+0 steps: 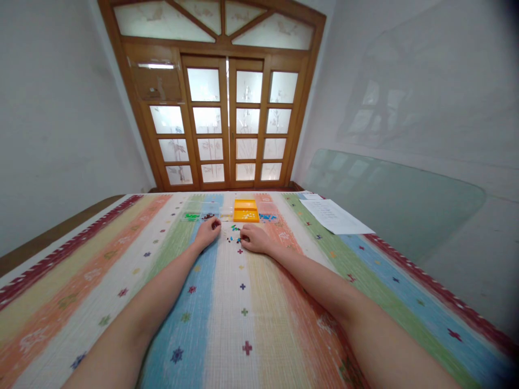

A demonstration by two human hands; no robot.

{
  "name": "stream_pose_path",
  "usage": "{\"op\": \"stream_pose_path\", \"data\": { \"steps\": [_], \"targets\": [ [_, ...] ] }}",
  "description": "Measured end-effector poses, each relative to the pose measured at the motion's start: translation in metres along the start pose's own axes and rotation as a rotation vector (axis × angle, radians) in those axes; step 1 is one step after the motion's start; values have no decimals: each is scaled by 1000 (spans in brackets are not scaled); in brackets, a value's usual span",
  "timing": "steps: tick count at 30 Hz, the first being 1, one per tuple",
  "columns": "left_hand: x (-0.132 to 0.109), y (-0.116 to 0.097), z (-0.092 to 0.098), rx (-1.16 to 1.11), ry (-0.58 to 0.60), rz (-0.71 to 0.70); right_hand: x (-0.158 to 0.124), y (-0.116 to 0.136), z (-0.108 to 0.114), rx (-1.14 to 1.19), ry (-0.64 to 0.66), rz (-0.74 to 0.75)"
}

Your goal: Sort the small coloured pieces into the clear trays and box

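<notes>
My left hand (208, 230) is closed, fingertips together, just in front of a clear box with small dark brown pieces (208, 216). Whatever it may hold is too small to make out. My right hand (254, 239) has its fingers curled and pressed together at the right side of a loose scatter of small green, blue and dark bead-like pieces (234, 229) on the cloth. Its fingertips partly hide these pieces, and I cannot see what is between them. Behind the hands stands an open yellow box (246, 205) with small pale pieces in its front part.
Green pieces (192, 216) lie in a clear box at the left, blue pieces (267, 217) right of the yellow box. Printed paper sheets (335, 215) rest on the striped tablecloth (227, 324) at the right. A glass panel (397, 200) leans along the right wall.
</notes>
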State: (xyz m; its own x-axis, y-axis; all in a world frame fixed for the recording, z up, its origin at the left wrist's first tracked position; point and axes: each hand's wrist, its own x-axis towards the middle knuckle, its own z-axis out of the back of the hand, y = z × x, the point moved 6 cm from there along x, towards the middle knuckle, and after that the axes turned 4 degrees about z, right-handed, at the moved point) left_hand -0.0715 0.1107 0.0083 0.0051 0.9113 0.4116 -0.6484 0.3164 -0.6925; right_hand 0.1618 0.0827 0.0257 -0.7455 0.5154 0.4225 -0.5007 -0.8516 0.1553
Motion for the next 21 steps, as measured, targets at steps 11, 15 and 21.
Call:
{"op": "stream_pose_path", "data": {
  "steps": [11, 15, 21],
  "targets": [
    [11, 66, 16, -713, -272, 368, -10, -5, 5, 56, -108, -109],
    [10, 68, 18, -820, -287, 399, -13, -7, 9, 91, -153, -153],
    [8, 62, 23, -964, -272, 441, -14, -9, 14, 136, -186, -183]
  ]
}}
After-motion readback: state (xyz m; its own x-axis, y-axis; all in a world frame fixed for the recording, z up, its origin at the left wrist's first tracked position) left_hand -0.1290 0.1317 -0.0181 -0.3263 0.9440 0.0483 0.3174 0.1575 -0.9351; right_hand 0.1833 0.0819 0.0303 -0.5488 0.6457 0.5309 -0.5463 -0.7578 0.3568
